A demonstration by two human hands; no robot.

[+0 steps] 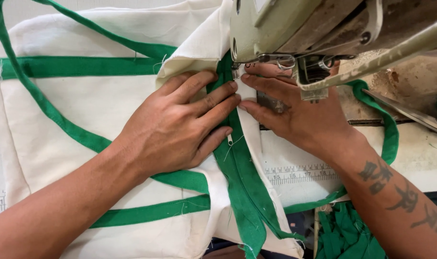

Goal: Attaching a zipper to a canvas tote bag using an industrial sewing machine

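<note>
Both hands lie flat and open on the work, gripping nothing. At the left, the left hand (173, 127) presses the cream cloth bag (74, 115) down, fingers spread across its green binding strip (237, 168), which runs from the near edge up to the needle. Just right of that strip, the right hand (295, 112) pins the fabric with fingertips almost touching the left hand's, right under the head of the sewing machine (324, 33). The cloth looks soft, light and floppy, so it is best held by flat palms close beside the seam. A printed ruler (300, 173) marks the worktop (420, 153) further right.
</note>
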